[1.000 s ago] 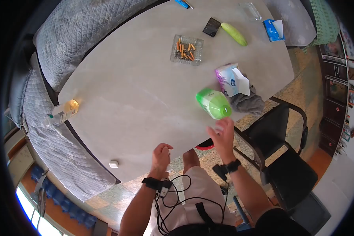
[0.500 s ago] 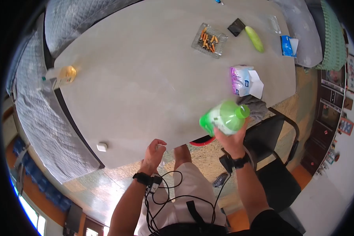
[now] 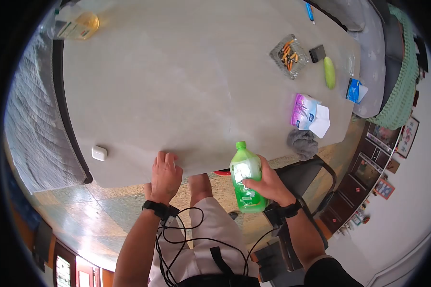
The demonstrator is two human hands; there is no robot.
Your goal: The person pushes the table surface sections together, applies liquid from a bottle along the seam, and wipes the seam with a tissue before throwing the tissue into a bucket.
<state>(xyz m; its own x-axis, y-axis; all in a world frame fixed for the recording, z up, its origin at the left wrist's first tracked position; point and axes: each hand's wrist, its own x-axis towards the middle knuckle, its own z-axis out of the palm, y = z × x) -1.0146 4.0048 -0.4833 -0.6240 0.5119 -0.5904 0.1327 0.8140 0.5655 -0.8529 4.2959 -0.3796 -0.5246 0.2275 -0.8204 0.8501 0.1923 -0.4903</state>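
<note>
A green plastic bottle (image 3: 248,184) with a green cap and a partly clear label area stands nearly upright in the picture, in front of the table's near edge. My right hand (image 3: 268,182) wraps around its right side, thumb across the front. At the near edge of the grey table (image 3: 187,91), my left hand (image 3: 165,174) rests with loosely bent fingers; nothing shows in it, though its palm side is hidden. Left of that hand lies a small white rounded case (image 3: 99,153).
Toward the right lie a tissue pack (image 3: 302,112), a grey cloth (image 3: 302,143), a glass ashtray (image 3: 288,56) with cigarette butts, a dark box (image 3: 316,53), a green cucumber-like vegetable (image 3: 329,72) and a blue packet (image 3: 353,91). A bottle of yellowish liquid (image 3: 76,27) is far left. Cables (image 3: 165,248) cross my lap.
My right hand has brought the green bottle down and left, turning it from tilted to nearly upright. My left hand has moved left and up onto the table edge. The view has shifted.
</note>
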